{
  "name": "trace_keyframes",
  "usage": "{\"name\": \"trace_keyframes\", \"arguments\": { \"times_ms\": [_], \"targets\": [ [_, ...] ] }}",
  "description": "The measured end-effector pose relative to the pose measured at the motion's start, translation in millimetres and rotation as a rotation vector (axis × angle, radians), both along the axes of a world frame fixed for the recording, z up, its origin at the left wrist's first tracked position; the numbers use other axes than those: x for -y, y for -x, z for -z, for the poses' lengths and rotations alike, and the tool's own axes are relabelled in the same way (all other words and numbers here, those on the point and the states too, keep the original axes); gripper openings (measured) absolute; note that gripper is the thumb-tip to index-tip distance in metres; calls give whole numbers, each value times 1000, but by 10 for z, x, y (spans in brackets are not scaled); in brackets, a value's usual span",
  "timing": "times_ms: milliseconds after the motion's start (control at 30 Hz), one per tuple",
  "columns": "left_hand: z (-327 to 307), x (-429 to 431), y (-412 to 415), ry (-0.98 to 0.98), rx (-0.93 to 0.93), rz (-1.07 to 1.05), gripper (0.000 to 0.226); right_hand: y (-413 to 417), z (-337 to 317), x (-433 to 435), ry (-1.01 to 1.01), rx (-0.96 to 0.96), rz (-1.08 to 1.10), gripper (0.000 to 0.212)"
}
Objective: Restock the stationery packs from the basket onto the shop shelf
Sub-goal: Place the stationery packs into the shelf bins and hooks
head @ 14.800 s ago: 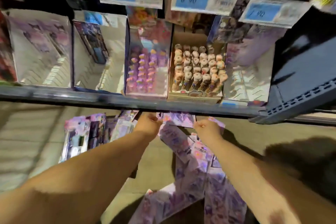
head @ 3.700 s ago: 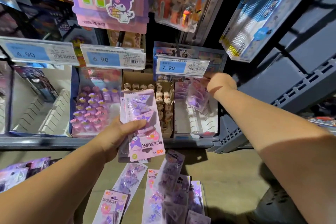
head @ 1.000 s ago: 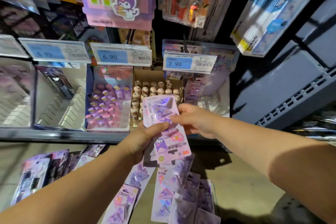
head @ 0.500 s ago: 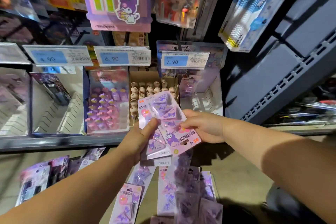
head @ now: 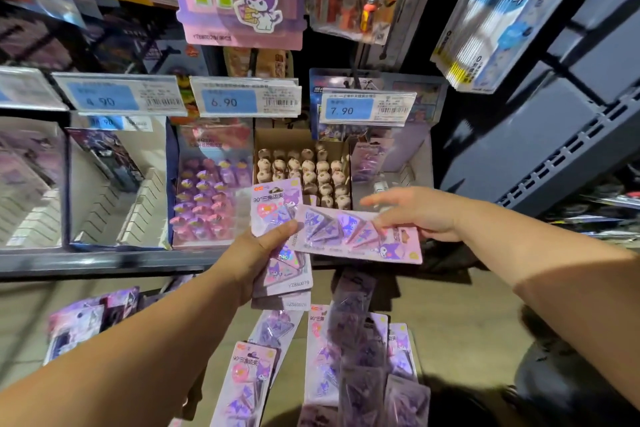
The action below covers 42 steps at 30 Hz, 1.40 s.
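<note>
well, the two hands are apart, and each one holds something. the left hand (head: 256, 258) grips a stack of packs (head: 277, 208) below and a bit left of the 7.90 price tag (head: 367, 108), with its thumb across the front. two more bottom edges show under the top pack, so that looks like three packs. the right hand (head: 424, 215) pinches one single pack (head: 346, 232), which lies sideways right below the 7.90 price tag. the left end of this pack touches the stack.

just under the 7.90 price tag is a white box (head: 412, 163) on the shelf (head: 104, 262), and one lone pack (head: 369, 163) stands in it. left of that is one brown box (head: 301, 140) full of round-headed pens. two more tags sit left of the 7.90 price tag: a 6.90 tag (head: 246, 100) and a 4.90 tag (head: 119, 99).

far below the 7.90 price tag lies a pile of packs (head: 346, 357), too blurry to count.
</note>
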<state>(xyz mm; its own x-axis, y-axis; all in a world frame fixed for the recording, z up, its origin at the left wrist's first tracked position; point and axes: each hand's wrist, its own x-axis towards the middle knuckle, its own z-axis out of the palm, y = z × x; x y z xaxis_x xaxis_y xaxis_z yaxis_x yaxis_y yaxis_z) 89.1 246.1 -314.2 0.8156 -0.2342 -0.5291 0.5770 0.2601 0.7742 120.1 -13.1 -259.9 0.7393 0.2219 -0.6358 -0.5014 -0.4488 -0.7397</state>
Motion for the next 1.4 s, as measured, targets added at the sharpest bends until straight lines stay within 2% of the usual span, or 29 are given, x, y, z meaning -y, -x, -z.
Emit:
{"name": "trace_keyframes", "arguments": {
  "times_ms": [67,133,267,367,467,567,633,767,833,900,1000,1167,1267,1333,1400],
  "targets": [
    [28,3,0,-43,20,-33,19,-29,91,76,-13,48,208,42],
    [43,32,0,-100,39,-56,29,-29,143,143,-115,30,340,52],
    [37,165,47,-159,32,-44,30,48,78,219,-255,-77,296,42],
    [-1,248,78,-179,46,-8,23,24,-18,354,-250,-63,228,35],
    [-36,296,88,-153,71,-5,13,-100,-155,530,-35,112,227,20],
    [-50,284,72,-166,83,2,14,-275,-223,679,145,334,406,24],
    [-70,269,63,-157,75,-1,16,-391,-222,694,281,476,443,25],
    [-115,266,26,-131,83,2,22,-606,-128,581,705,689,174,20],
    [-133,262,2,-134,95,9,20,-693,-101,468,935,709,80,20],
    [-134,261,-27,-125,104,15,20,-787,-77,375,1103,673,-34,34],
    [-117,268,-39,-104,120,13,20,-936,-4,325,1012,623,-17,50],
    [-87,257,-52,-70,147,23,18,-1028,48,291,910,690,-17,31],
    [-2,217,-85,-103,182,24,29,-1080,113,283,700,614,92,30],
    [8,210,-97,-115,180,34,40,-1123,198,317,444,544,231,51],
    [20,227,-103,-119,171,34,36,-1220,344,375,362,549,258,67]
  ]
}}
